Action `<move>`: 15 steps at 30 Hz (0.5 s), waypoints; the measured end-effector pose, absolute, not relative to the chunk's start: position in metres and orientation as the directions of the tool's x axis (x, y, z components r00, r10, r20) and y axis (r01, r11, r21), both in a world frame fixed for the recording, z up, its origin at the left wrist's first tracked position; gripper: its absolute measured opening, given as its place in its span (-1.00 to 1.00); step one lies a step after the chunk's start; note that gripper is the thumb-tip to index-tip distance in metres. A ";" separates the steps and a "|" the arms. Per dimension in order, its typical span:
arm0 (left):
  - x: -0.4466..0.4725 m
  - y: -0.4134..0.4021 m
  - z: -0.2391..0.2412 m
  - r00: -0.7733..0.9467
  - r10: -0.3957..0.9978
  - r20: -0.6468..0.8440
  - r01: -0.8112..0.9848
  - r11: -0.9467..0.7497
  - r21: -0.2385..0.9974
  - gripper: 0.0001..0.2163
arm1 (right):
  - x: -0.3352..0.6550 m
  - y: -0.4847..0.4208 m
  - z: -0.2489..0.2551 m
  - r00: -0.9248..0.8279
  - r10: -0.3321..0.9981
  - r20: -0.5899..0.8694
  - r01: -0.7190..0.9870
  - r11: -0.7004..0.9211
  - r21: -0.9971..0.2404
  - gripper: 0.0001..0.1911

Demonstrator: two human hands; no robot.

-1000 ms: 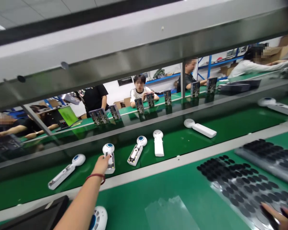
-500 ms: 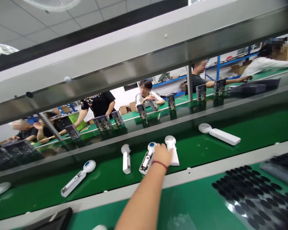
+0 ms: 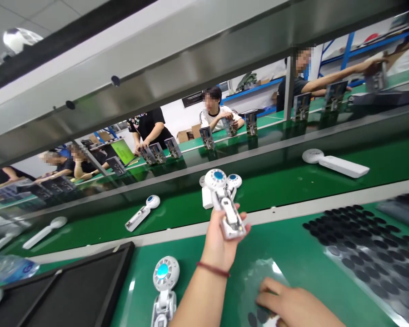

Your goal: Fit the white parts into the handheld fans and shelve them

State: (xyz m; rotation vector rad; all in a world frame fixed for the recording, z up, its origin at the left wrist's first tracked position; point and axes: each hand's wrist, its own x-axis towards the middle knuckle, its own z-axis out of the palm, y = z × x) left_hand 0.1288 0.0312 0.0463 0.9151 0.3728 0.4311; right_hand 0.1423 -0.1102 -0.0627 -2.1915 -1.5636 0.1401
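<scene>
The right hand (image 3: pixel 298 303) bends over a clear sheet (image 3: pixel 259 272); whether it grips something, I cannot tell. Ahead and to its left, the left hand (image 3: pixel 221 240) clasps a white fan (image 3: pixel 226 204), its long axis pointing away from the wrist.

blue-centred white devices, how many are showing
4: the first device in the left hand, a second device just beyond it on the green belt, a third device farther left there, a fourth device on the bench. Others may be hidden.
</scene>
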 end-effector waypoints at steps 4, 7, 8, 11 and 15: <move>0.068 0.026 0.023 0.802 0.540 -0.255 -0.208 0.653 0.729 -0.76 | 0.134 -0.089 -0.074 0.313 0.941 0.130 0.894 -0.246 -0.375 -0.53; 0.053 0.020 0.002 0.775 0.562 -0.289 -0.249 0.692 0.678 -0.60 | 0.133 -0.087 -0.070 0.328 0.940 0.094 0.861 -0.256 -0.440 -0.59; 0.051 0.018 -0.004 0.772 0.566 -0.289 -0.265 0.700 0.663 -0.57 | 0.134 -0.088 -0.066 0.333 0.939 0.083 0.846 -0.258 -0.466 -0.61; 0.050 0.012 -0.013 0.789 0.557 -0.260 -0.294 0.713 0.637 -0.52 | 0.134 -0.094 -0.056 0.326 0.944 0.054 0.806 -0.248 -0.537 -0.66; 0.051 0.009 -0.019 0.830 0.517 -0.211 -0.285 0.718 0.635 -0.46 | 0.136 -0.105 -0.057 0.341 0.937 0.073 0.742 -0.221 -0.634 -0.70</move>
